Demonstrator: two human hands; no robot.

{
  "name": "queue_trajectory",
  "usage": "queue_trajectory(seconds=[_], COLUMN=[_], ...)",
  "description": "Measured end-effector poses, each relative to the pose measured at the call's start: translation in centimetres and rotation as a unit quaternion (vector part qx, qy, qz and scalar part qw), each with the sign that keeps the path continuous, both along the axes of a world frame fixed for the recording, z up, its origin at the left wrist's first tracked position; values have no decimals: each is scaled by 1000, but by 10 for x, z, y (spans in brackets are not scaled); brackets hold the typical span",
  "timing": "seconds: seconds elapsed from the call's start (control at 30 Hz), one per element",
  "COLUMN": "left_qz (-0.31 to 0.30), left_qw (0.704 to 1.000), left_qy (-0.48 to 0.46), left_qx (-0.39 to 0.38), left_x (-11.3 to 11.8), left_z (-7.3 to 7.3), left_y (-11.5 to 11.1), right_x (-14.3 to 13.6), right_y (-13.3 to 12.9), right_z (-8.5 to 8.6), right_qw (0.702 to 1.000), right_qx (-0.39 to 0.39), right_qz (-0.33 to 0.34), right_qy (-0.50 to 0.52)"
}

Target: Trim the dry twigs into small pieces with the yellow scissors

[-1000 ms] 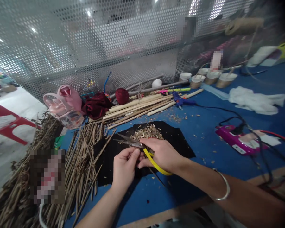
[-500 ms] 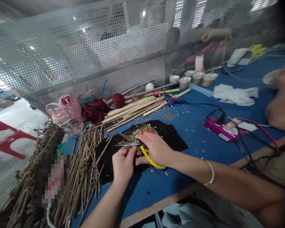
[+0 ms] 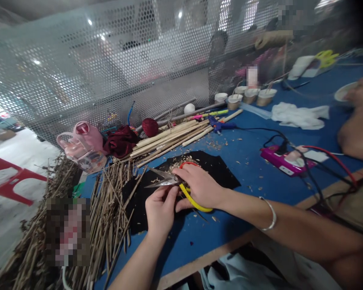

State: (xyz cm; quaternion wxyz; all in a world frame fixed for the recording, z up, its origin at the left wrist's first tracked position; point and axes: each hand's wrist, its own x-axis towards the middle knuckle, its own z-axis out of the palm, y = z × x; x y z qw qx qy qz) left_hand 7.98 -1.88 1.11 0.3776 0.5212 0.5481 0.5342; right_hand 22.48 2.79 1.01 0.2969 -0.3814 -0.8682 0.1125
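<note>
Pinching something unclear, the left hand (image 3: 159, 206) has scissors (image 3: 168, 182) at twelve o'clock, blades toward nine, clasped by the right hand (image 3: 202, 186).

No text readable to us anywhere. Nearest candidates, placed from purple box (image 3: 286, 162): pale label (image 3: 286, 170) on its front side, too small for us to read; white card (image 3: 316, 156) just right, nothing legible; pink bag (image 3: 90, 162) far left, printed pattern, no letters we can make out; pixelated patch (image 3: 252, 76) beyond, unreadable.
</note>
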Motion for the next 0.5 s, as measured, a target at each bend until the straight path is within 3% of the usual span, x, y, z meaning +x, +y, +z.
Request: queue_trajectory(seconds=[0.5], left_qz=[-32], left_qw=[999], left_qy=[-23], left_qx=[-17], left_x=[-2], left_z=[-3], left_y=[0], right_x=[4], right_y=[1], right_z=[-5], right_qw=[999], right_qx=[-31], right_qz=[0], right_qy=[25])
